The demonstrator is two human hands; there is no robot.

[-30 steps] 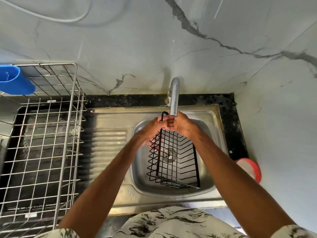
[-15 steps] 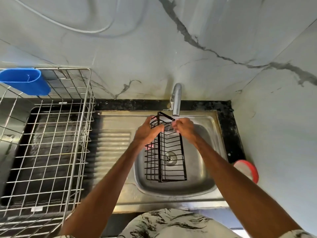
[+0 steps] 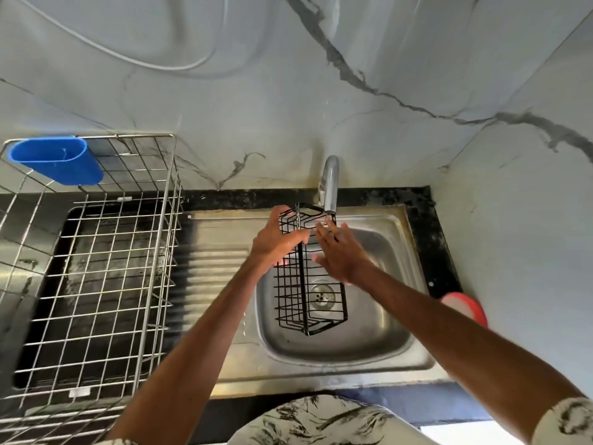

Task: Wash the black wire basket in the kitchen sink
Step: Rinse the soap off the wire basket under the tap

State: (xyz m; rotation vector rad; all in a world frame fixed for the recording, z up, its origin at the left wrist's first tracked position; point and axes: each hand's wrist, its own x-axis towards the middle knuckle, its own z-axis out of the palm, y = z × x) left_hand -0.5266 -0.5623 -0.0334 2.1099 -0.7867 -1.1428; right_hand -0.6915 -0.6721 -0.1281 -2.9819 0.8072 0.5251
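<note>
Head camera looks down on the black wire basket (image 3: 309,297). It stands on its end in the bowl of the steel sink (image 3: 385,342), in the middle of the frame. Its top end is just under the mouth of the tap (image 3: 330,184). The drain (image 3: 322,295) shows through its wires.

The left hand (image 3: 272,242) holds the basket near the top, with its fingers (image 3: 284,216) curled round the wires. The right hand (image 3: 341,256) grips nothing. Its fingers (image 3: 325,234) are straight and spread by the right side of the basket, and I cannot tell if they touch it.

A black bench (image 3: 426,245) runs round the sink. A big silver wire rack (image 3: 96,252) stands at the left of the frame, and a blue cup (image 3: 57,160) hangs on its far corner. A round thing with a red rim (image 3: 465,308) sits at the right. The grey marble wall (image 3: 288,107) fills the top of the frame, and a thin white hose (image 3: 134,59) hangs at its upper left.
</note>
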